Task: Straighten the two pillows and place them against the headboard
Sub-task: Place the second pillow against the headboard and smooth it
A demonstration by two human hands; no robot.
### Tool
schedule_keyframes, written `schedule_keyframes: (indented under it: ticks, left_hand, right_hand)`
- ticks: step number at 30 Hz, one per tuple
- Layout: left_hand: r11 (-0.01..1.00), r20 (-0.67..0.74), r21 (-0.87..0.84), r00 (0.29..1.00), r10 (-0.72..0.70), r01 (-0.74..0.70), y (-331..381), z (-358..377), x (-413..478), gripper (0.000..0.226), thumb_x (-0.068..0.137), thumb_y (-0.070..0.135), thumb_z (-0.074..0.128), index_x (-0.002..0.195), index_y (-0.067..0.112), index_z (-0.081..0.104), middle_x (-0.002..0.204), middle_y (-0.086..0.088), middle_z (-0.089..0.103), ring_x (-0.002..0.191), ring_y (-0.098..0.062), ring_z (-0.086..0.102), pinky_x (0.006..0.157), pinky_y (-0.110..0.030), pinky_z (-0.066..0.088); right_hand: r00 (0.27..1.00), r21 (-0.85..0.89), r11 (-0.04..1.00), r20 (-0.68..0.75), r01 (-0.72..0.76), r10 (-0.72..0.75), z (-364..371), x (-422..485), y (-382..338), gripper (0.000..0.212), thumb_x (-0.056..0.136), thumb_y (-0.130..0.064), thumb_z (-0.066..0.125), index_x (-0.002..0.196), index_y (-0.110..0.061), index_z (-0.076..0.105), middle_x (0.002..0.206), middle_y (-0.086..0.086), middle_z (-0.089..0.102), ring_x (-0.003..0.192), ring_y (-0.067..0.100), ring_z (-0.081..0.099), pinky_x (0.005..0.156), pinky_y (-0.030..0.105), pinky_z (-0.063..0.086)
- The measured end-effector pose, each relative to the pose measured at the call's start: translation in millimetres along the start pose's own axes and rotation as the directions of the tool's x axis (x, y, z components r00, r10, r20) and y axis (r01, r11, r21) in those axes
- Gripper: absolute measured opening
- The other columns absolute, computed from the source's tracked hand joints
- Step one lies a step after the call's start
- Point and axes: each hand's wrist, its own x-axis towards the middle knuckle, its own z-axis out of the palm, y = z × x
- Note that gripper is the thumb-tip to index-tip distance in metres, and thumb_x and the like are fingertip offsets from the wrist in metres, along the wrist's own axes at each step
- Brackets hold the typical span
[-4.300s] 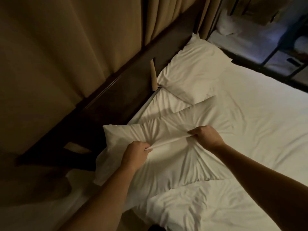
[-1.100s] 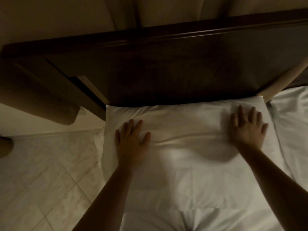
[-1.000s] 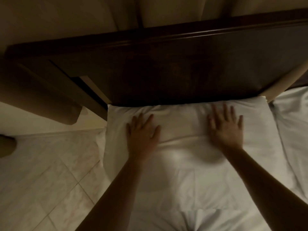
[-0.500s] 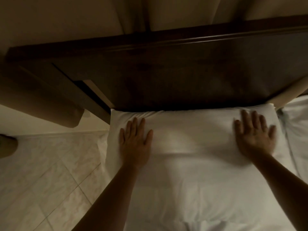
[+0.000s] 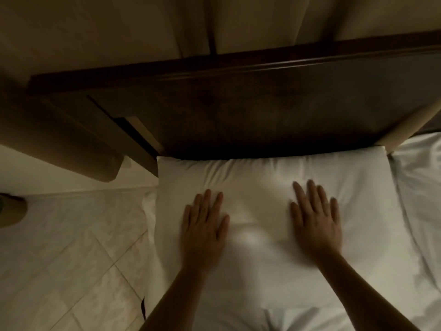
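2 flat hands, left hand (image 5: 202,231), right hand (image 5: 315,220), press pillow (image 5: 257,235) against headboard (image 5: 250,108).

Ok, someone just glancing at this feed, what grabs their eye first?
Two flat, open hands, left hand and right hand, pressing on the white pillow at centre. Its far edge lies right along the dark wooden headboard above. A second pillow peeks in at the right edge.

No text, label, brand, number or sign can be read anywhere here: the plain white fabric pillow (image 5: 274,177) and dark wooden headboard (image 5: 250,103) carry none.
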Motion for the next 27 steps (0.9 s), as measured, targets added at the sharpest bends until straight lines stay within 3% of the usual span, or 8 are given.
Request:
schedule_keyframes:
  ticks: [6, 16, 18, 20, 22, 24, 25, 27]
  left_hand:
    - [0.995, 0.005, -0.008, 0.995, -0.104, 0.104, -32, -2, -35, 0.06, 0.11, 0.053, 0.023, 0.166, 0.04, 0.005, 0.175, 0.008, 0.008, 0.162, -0.017, 0.002, 0.13, -0.05, 0.013]
    - [0.956, 0.125, -0.183, 0.97, -0.207, 0.227, -60, -16, -69, 0.057, 0.108, 0.06, 0.016, 0.161, 0.052, -0.003, 0.174, 0.019, 0.004, 0.161, -0.011, 0.0, 0.129, -0.049, 0.019]
    - [0.953, 0.148, -0.18, 0.965, -0.218, 0.243, -62, -20, -67, 0.057, 0.108, 0.059, 0.024, 0.162, 0.053, 0.005, 0.173, 0.02, 0.009, 0.161, -0.011, 0.006, 0.127, -0.051, 0.022]
    - [0.948, 0.114, -0.19, 0.965, -0.237, 0.256, -59, -31, -56, 0.052, 0.109, 0.055, 0.032, 0.16, 0.047, 0.027, 0.168, 0.016, 0.03, 0.156, -0.015, 0.029, 0.122, -0.05, 0.034]
    - [0.965, -0.08, -0.164, 0.973, -0.218, 0.203, -49, -47, -37, 0.046, 0.108, 0.046, 0.038, 0.145, 0.029, 0.06, 0.142, 0.001, 0.066, 0.126, -0.025, 0.066, 0.102, -0.045, 0.054]
    - [0.974, -0.265, -0.166, 0.944, -0.194, 0.153, -33, -59, -11, 0.041, 0.106, 0.037, 0.045, 0.129, 0.016, 0.071, 0.115, -0.006, 0.078, 0.101, -0.026, 0.075, 0.091, -0.042, 0.058]
    - [0.975, -0.301, -0.185, 0.938, -0.173, 0.121, -23, -60, 2, 0.038, 0.106, 0.034, 0.049, 0.132, 0.015, 0.069, 0.12, -0.007, 0.076, 0.11, -0.027, 0.072, 0.097, -0.043, 0.056]
    - [0.981, -0.247, -0.193, 0.965, -0.083, 0.035, 4, -56, 27, 0.045, 0.109, 0.037, 0.046, 0.151, 0.021, 0.053, 0.151, -0.007, 0.058, 0.144, -0.029, 0.049, 0.119, -0.047, 0.04]
  right_hand:
    - [0.992, 0.072, 0.99, -0.03, -0.118, 0.12, -4, -18, 31, 0.054, 0.104, -0.059, 0.009, 0.156, -0.052, -0.007, 0.17, -0.008, -0.008, 0.155, 0.01, -0.009, 0.126, 0.046, 0.002]
    - [0.958, 0.077, 0.956, -0.01, -0.284, 0.286, -16, -58, 96, 0.056, 0.103, -0.062, 0.009, 0.157, -0.051, -0.002, 0.17, -0.007, 0.001, 0.156, 0.014, 0.002, 0.126, 0.048, 0.005]
    - [0.96, 0.06, 0.959, -0.001, -0.279, 0.279, -21, -58, 103, 0.057, 0.102, -0.063, 0.009, 0.157, -0.052, -0.001, 0.17, -0.006, 0.003, 0.155, 0.015, 0.003, 0.125, 0.049, 0.007]
    - [0.956, 0.064, 0.954, -0.013, -0.291, 0.293, -26, -52, 104, 0.057, 0.102, -0.063, 0.009, 0.157, -0.051, 0.002, 0.171, -0.003, 0.005, 0.156, 0.019, 0.005, 0.124, 0.053, 0.01]
    - [0.95, 0.094, 0.949, -0.062, -0.3, 0.307, -33, -38, 96, 0.059, 0.102, -0.062, 0.011, 0.159, -0.047, 0.005, 0.17, 0.003, 0.008, 0.155, 0.026, 0.008, 0.123, 0.057, 0.011]
    - [0.969, 0.092, 0.971, -0.094, -0.219, 0.228, -39, -17, 76, 0.061, 0.102, -0.06, 0.014, 0.16, -0.043, 0.004, 0.17, 0.005, 0.008, 0.155, 0.029, 0.008, 0.124, 0.057, 0.01]
    - [0.984, 0.084, 0.986, -0.09, -0.147, 0.155, -41, -5, 63, 0.061, 0.102, -0.06, 0.014, 0.16, -0.043, 0.002, 0.17, 0.004, 0.006, 0.156, 0.028, 0.006, 0.124, 0.055, 0.008]
    - [0.999, 0.064, 0.998, -0.051, 0.015, -0.012, -41, 19, 34, 0.06, 0.103, -0.061, 0.012, 0.159, -0.046, -0.003, 0.17, 0.0, -0.001, 0.156, 0.025, 0.0, 0.125, 0.051, 0.003]
